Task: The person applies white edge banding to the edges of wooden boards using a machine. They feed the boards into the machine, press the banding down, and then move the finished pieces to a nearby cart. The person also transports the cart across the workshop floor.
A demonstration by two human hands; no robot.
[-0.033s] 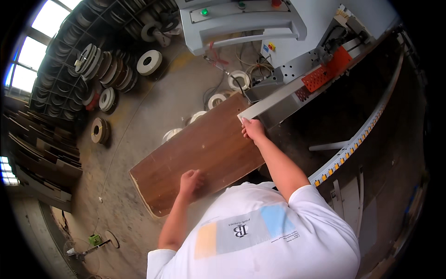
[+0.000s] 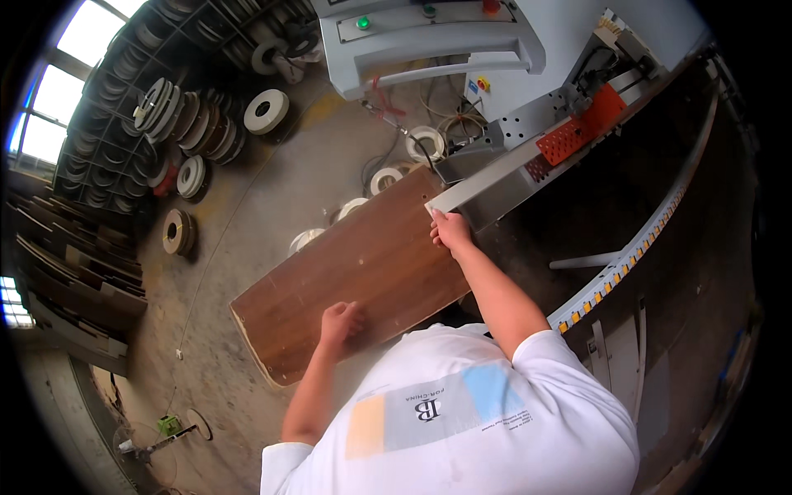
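My right hand (image 2: 451,232) pinches the near end of a narrow white board (image 2: 483,183), thumb on top and fingers curled below. The board slants up and to the right along a grey machine bed, toward an orange perforated guard (image 2: 582,124). Below and to the left of it, a brown wood-grain panel (image 2: 355,268) lies like a tabletop in front of me. My left hand (image 2: 340,322) is closed in a loose fist over this panel's near edge, with nothing visible in it. Whether it touches the panel, I cannot tell.
A grey machine with a control panel (image 2: 429,37) stands ahead. A curved rail with yellow rollers (image 2: 610,280) sweeps along the right. Several edging rolls (image 2: 266,111) lie on the floor and fill a rack at the far left. Stacked boards (image 2: 74,272) and a fan (image 2: 157,441) are on the left.
The white board's end and my right hand have shifted very slightly to the right, toward the machine. My left hand stays where it was.
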